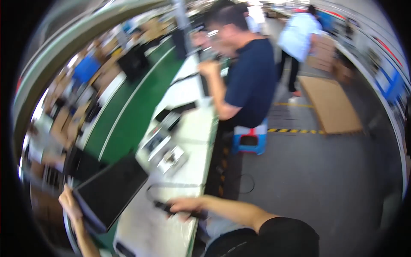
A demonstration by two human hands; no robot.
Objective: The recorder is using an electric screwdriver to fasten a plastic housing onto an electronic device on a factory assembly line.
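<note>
My left hand (pixel 69 204) grips the near left corner of a flat black panel (pixel 112 190), like a screen or laptop, tilted over the edge of the white workbench (pixel 195 128). My right hand (pixel 183 206) lies on the bench, fingers over a small black plug-like part (pixel 165 208) at the end of a black cable (pixel 171 186). The picture is blurred by motion.
A seated person in a dark shirt (pixel 250 81) works farther along the bench on a blue stool (pixel 249 139). Small trays and dark devices (pixel 169 147) lie on the bench. A green conveyor belt (pixel 132 111) runs to the left. Cardboard sheets (pixel 329 105) lie on the grey floor.
</note>
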